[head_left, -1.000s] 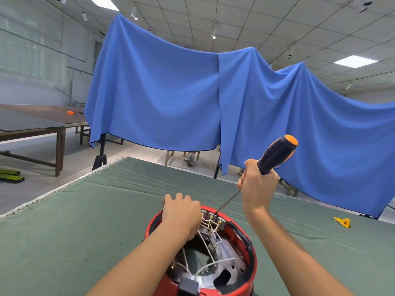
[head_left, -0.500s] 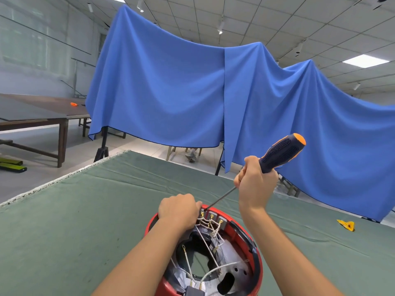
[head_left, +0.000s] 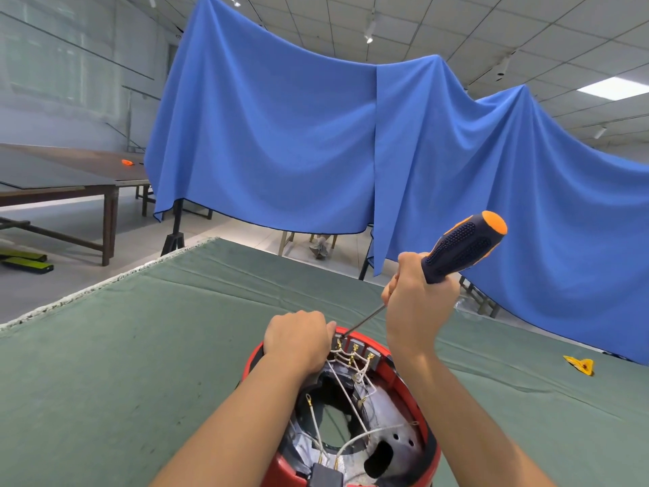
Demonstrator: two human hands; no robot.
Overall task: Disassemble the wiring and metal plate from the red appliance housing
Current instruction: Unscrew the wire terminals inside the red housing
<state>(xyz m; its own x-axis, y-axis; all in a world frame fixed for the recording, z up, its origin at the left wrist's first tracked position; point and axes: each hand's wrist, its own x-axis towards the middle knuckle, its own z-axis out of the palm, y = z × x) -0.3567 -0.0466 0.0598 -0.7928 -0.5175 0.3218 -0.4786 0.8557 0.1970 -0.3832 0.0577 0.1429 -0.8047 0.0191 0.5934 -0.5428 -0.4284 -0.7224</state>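
Note:
The red appliance housing (head_left: 432, 451) sits upside down at the bottom centre on the green table cloth (head_left: 140, 363). Inside it lie white wires (head_left: 346, 376) with brass terminals and a grey metal plate (head_left: 389, 439). My left hand (head_left: 298, 340) grips the housing's far rim, fingers curled over the edge. My right hand (head_left: 418, 304) grips a screwdriver (head_left: 461, 249) with a dark blue and orange handle. Its thin shaft slants down to the left, and the tip sits at the terminal block on the far rim beside my left fingers.
A small yellow piece (head_left: 581, 364) lies on the cloth at the right. A blue drape (head_left: 316, 142) hangs behind the table. Brown tables (head_left: 52, 177) stand on the left across the floor.
The view has tilted and the housing sits slightly further right in frame. My right hand has lowered the screwdriver tip toward the terminals by my left fingers. My left hand keeps its hold.

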